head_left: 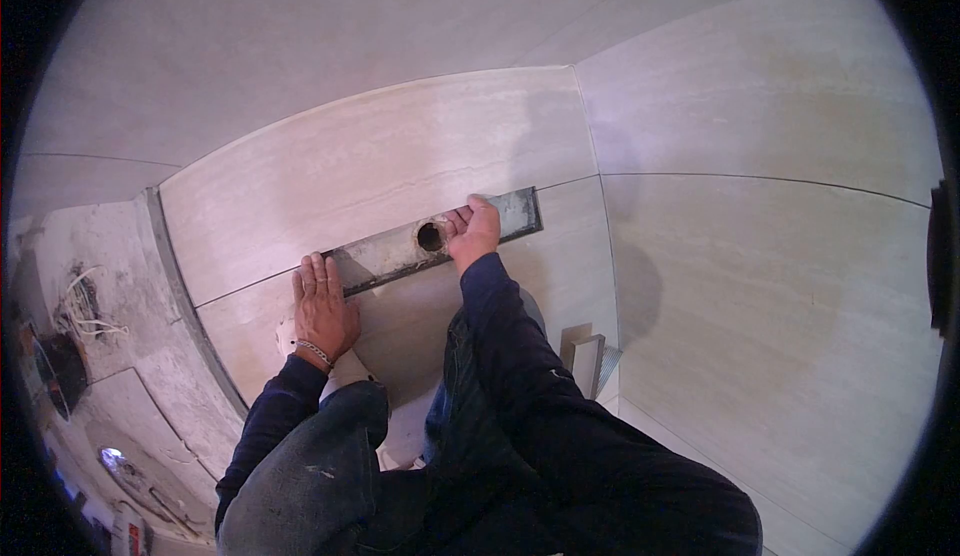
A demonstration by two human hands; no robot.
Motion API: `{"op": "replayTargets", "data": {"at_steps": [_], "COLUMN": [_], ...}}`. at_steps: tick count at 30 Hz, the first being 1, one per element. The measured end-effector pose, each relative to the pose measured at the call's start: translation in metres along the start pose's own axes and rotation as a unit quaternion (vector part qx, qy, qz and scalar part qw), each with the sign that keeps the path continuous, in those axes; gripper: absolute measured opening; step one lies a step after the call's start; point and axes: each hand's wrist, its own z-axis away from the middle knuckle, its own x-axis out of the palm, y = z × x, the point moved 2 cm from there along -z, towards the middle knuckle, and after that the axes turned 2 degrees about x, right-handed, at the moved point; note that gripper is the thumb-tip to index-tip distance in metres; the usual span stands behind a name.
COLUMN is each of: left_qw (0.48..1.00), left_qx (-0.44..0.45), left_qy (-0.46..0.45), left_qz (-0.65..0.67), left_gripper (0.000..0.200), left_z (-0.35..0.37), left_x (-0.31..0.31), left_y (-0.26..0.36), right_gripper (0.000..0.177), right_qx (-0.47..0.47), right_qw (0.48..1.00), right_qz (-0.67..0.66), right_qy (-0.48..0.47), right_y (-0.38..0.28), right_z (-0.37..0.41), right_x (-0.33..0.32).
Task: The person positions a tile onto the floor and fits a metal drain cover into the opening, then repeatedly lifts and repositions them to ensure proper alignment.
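A long, narrow recess with a dirty grey bed (385, 256) and dark edges runs slantwise across the tiled floor, like a shower drain channel. Near its middle is a round dark drain hole (430, 237). My left hand (322, 313) lies flat at the recess's left end, fingers stretched out on the tile and its edge; a bracelet is on the wrist. Just right of the hole, my right hand (477, 229) reaches into the recess with its fingers curled in. Whatever those fingers hold, if anything, is hidden.
Large beige tiles (400, 146) cover floor and walls. A metal strip (195, 306) edges the floor at left, beyond which lie a rough grey floor, white cords (90, 306) and a dark bucket-like object (62, 371). A rectangular metal-edged piece (588, 364) stands by my right leg.
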Motion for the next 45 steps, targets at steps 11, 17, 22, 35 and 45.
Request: {"op": "replayTargets", "data": {"at_steps": [11,17,22,35,45], "left_qw": [1.0,1.0,1.0,1.0,0.998], "left_qx": [-0.005,-0.008,-0.009,-0.003,0.025], "left_qy": [-0.003,-0.005,-0.009,0.003,0.053], "left_qz": [0.006,0.012,0.01,0.005,-0.033], "left_gripper": [0.078,0.078,0.078,0.076,0.074], "left_z": [0.0,-0.001,0.0,0.0,0.0], "left_x": [-0.002,-0.003,-0.003,-0.003,0.025], "left_y": [0.001,0.002,0.002,0.001,-0.009], "right_gripper": [0.019,0.017,0.013,0.014,0.021], "right_qx": [-0.004,-0.003,0.004,0.006,-0.013], "right_qw": [1.0,1.0,1.0,1.0,0.99], "right_qz": [0.003,0.004,0.0,0.008,0.032], "right_qy": [0.004,0.005,0.009,0.017,-0.136], "right_y": [-0.001,-0.002,-0.002,-0.002,0.003], "right_z": [0.006,0.004,0.005,0.004,-0.035], "right_x": [0.002,0.001,0.003,0.003,-0.025]}}
